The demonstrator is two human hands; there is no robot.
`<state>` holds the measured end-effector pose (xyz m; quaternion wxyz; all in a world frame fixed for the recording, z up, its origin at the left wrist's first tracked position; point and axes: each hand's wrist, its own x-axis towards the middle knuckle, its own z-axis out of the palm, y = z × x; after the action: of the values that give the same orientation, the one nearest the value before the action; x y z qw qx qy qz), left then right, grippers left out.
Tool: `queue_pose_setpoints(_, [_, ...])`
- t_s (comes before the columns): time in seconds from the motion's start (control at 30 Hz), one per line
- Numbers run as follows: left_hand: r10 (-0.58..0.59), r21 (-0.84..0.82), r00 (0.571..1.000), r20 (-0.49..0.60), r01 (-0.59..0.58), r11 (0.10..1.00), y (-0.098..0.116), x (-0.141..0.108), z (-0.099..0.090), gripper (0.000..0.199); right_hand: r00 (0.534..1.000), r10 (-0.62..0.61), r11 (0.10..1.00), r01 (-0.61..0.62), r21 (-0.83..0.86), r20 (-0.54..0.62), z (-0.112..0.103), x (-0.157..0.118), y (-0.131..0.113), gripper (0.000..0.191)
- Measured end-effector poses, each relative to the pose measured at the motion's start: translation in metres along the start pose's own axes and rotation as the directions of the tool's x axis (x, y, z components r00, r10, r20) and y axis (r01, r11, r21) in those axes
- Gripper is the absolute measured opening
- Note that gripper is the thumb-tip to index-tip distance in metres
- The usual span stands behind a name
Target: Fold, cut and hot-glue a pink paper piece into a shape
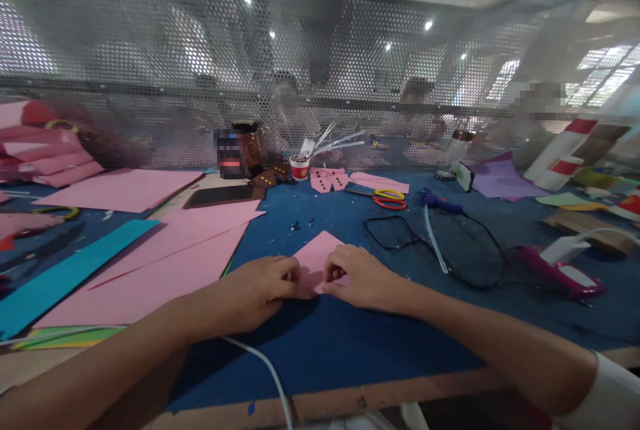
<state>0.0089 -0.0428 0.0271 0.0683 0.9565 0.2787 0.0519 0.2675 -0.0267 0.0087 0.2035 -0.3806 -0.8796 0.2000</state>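
A small pink paper piece (320,251) lies on the blue table mat near its front, one corner pointing away from me. My left hand (267,287) has its fingers closed on the paper's left side. On the right side, my right hand (357,277) pinches the lower edge with curled fingers. The fingertips of the two hands are a short gap apart. Part of the paper is hidden under the fingers.
Large pink sheets (175,263) and a blue strip (80,277) lie at left. Behind are scissors (390,199), a paper cup (299,169) and a dark tablet (219,195). A glue gun (443,203) with black cable and a magenta power strip (563,273) are at right.
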Motion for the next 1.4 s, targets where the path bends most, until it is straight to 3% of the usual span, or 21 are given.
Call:
queue_pose_setpoints(0.8, [-0.024, -0.216, 0.995, 0.099, 0.045, 0.975, -0.01, -0.005, -0.025, 0.029, 1.0, 0.012, 1.0, -0.012, -0.004, 0.015, -0.002, -0.001, -0.001, 0.011])
queue_pose_setpoints(0.93, [-0.095, -0.269, 0.99, 0.103, 0.119, 0.956, -0.004, -0.002, -0.029, 0.024, 1.0, 0.003, 1.0, -0.003, 0.0, 0.011, -0.003, -0.002, -0.001, 0.01])
queue_pose_setpoints(1.07, [-0.284, -0.27, 0.954, 0.095, 0.3, 0.915, 0.002, 0.002, -0.024, 0.012, 1.0, 0.009, 1.0, -0.009, 0.0, 0.017, -0.002, -0.001, 0.0, 0.011])
queue_pose_setpoints(1.2, [-0.331, -0.187, 0.943, 0.028, 0.331, 0.925, 0.002, 0.004, -0.008, 0.003, 1.0, 0.012, 1.0, -0.011, -0.007, 0.018, 0.0, 0.0, 0.0, 0.012])
queue_pose_setpoints(1.4, [-0.371, -0.139, 0.926, -0.076, 0.358, 0.923, 0.007, 0.008, 0.007, 0.012, 1.0, 0.011, 1.0, -0.011, -0.018, 0.012, 0.0, 0.0, 0.0, 0.012])
